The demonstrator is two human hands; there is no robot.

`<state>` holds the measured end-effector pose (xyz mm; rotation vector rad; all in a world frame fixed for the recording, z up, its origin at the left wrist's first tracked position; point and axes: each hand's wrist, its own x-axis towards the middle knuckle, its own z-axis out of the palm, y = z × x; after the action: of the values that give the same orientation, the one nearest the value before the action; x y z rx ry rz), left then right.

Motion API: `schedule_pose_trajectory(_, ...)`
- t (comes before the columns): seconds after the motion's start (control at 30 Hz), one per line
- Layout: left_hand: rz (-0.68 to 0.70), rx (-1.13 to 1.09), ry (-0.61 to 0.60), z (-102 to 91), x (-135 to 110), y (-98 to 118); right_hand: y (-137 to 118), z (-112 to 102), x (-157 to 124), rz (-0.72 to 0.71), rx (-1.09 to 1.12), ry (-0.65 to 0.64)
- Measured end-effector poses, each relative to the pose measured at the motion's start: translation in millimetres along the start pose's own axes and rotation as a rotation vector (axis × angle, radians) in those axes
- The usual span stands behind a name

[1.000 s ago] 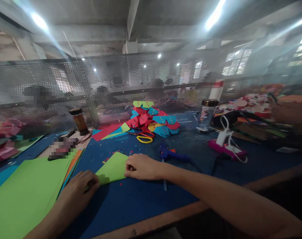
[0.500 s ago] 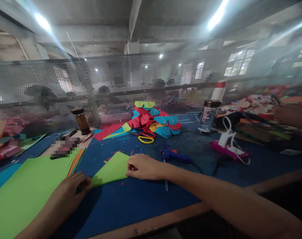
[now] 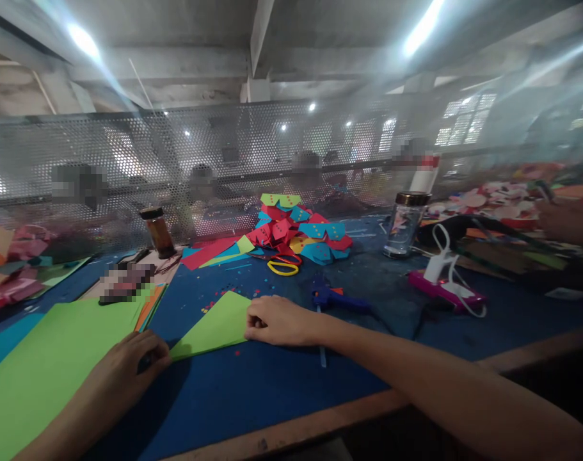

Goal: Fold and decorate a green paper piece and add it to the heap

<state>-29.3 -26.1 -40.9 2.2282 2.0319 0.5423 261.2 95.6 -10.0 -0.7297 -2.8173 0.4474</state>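
Note:
A folded sheet of light green paper [image 3: 214, 330] lies on the blue tabletop between my hands. My right hand [image 3: 279, 320] is closed on its right end, fingers curled and knuckles up. At the paper's pointed left corner my left hand [image 3: 140, 362] has its thumb and fingers drawn together, pinching the tip. Under my left forearm spreads a larger stack of green paper sheets [image 3: 46, 352]. A blue glue gun [image 3: 339, 298] rests just beyond my right wrist, its clear glue stick partly hidden by the arm.
Behind the paper are scissors [image 3: 284, 264] with yellow and red handles and a pile of folded coloured paper pieces [image 3: 298, 234]. A dark drink bottle [image 3: 157, 234], a clear bottle [image 3: 404, 227] and a magenta power strip [image 3: 447, 291] stand around. Another person's hand [image 3: 569, 221] is at right.
My left hand has slid slightly left along with the paper's left corner, away from my right hand. My right hand has hardly moved.

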Motion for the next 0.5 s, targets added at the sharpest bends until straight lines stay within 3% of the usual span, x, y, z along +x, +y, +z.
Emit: schedule_pose_trajectory(0.5,-0.132,-0.075,-0.045,-11.5,-4,-9,-1,-1,1,0.019,0.009,-0.024)
